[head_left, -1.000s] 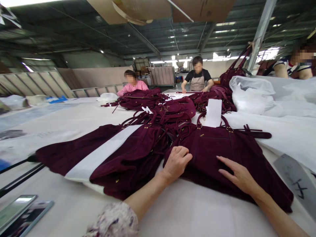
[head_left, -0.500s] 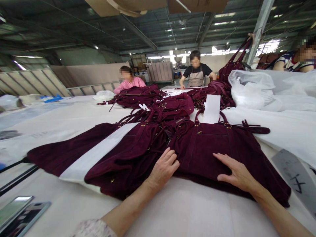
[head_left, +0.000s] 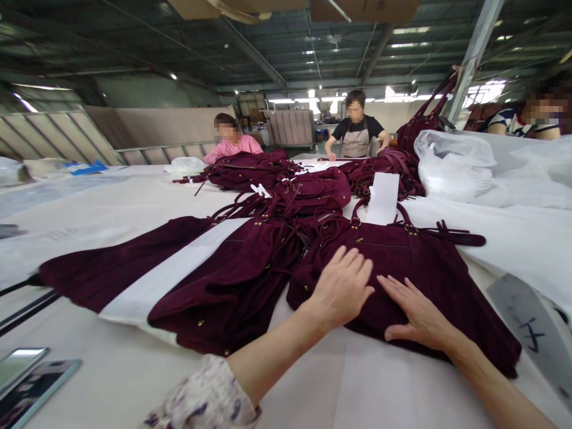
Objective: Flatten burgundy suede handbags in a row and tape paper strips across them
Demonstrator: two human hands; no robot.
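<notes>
Left hand (head_left: 343,289) and right hand (head_left: 417,313) are palm down over a burgundy bag (head_left: 393,256), both open with nothing gripped; the left's fingers lie close together, while the right's thumb is spread wide. How firmly they touch the cloth, I cannot tell. Underneath stretches a broad white surface (head_left: 308,387). On it, directly before the person, the bag lies flat, its handles pointing away, its body flaring toward the near edge. Its cloth is dark and matte like suede, bunched at the left side. Left of it rests a similar bag (head_left: 232,286) beside a white strip (head_left: 179,268). White paper (head_left: 383,198) stands between the first bag's handles (head_left: 407,215). Gold-coloured rivets (head_left: 411,229) dot the handle bases.
</notes>
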